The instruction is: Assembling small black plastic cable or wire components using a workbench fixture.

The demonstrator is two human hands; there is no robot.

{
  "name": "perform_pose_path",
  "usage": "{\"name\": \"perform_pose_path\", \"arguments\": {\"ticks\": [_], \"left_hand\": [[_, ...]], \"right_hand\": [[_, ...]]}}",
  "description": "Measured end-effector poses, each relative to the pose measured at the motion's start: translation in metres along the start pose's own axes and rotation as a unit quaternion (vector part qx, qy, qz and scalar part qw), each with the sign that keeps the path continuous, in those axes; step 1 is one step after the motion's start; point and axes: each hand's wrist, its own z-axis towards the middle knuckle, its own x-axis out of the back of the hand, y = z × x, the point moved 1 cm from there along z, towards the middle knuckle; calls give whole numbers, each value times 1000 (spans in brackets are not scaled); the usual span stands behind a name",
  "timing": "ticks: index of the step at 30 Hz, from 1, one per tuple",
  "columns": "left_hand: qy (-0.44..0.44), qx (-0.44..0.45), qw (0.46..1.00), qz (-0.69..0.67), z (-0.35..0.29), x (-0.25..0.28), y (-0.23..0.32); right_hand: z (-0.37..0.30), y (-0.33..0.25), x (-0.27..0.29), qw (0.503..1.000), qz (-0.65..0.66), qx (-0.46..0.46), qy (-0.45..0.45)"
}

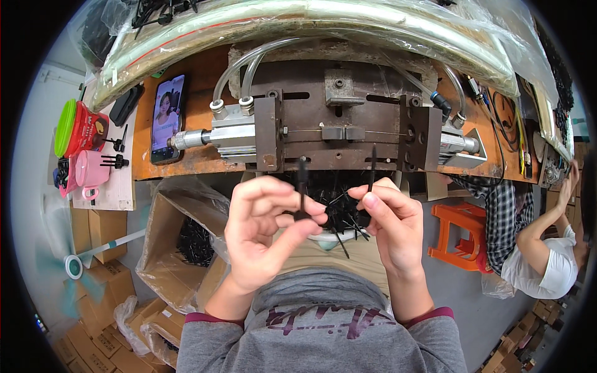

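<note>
My left hand (264, 227) is closed around a thin black plastic stick (303, 186), pinched upright between thumb and fingers. In my right hand (392, 217), thumb and forefinger grip a second slim black stick (372, 171), also pointing up. Both hands are just in front of a dark metal clamping fixture (311, 149) with two small metal jaw blocks (343, 133) at its middle. Silver air cylinders (233, 133) flank the fixture. Below and between my hands lies a heap of black plastic pieces (339, 199), partly hidden by them.
A phone (168, 118) stands left of the fixture, near a pink cup (91, 169) and black pronged pieces (115, 161). An open carton (168, 242) holds more black parts. To the right are an orange stool (457, 236) and another person (541, 261). Clear hoses (249, 62) arch over the bench.
</note>
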Motion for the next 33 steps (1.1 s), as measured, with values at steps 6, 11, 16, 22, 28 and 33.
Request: {"name": "perform_pose_path", "arguments": {"ticks": [6, 11, 16, 22, 28, 33], "left_hand": [[-160, -123, 941, 273, 5, 6, -6], [-175, -224, 881, 378, 6, 0, -13], [-178, -247, 864, 400, 7, -5, -7], [-196, -231, 881, 364, 5, -3, -8], [-219, -225, 872, 375, 3, 3, -5], [-231, -224, 857, 404, 3, 5, -4]], "right_hand": [[1, 6, 3, 1000, 8, 25, -17], [0, 7, 1, 997, 63, 1, -43], [0, 6, 0, 994, 87, -12, -67], [7, 4, 0, 994, 94, 22, -46], [11, -6, 1, 996, 78, 6, -45], [11, -3, 0, 996, 68, 62, 0]]}}
